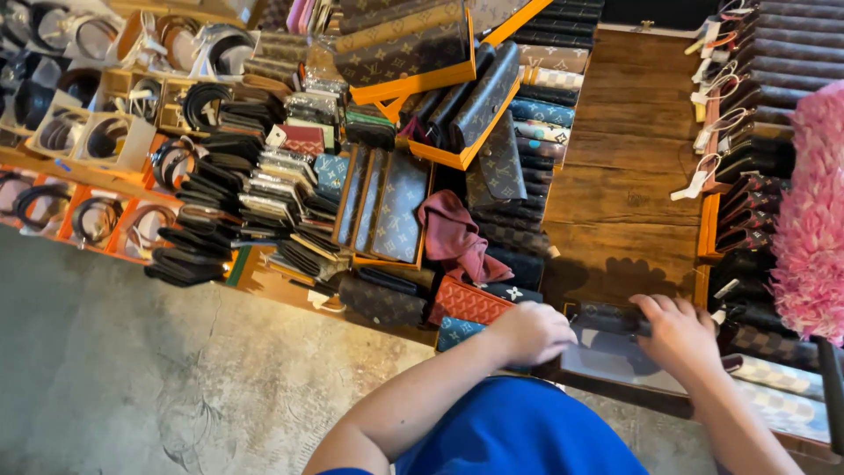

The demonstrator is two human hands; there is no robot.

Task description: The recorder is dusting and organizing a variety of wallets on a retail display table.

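Note:
My left hand (530, 332) is closed and rests at the near edge of the wooden table (615, 176), next to a red patterned wallet (468, 302) and a blue one (455, 332). My right hand (677, 332) grips the right end of a dark patterned long wallet (607, 318) that lies over a clear plastic-wrapped flat piece (607, 356). Whether my left hand also holds the wallet's left end cannot be told; its fingers are hidden.
Rows of wallets fill the table, several in orange boxes (440, 84). Coiled belts in boxes (105, 136) stand at the left. A maroon cloth (457, 233) lies on wallets. A pink fluffy duster (813, 211) hangs at right. Grey concrete floor (132, 369) lies below.

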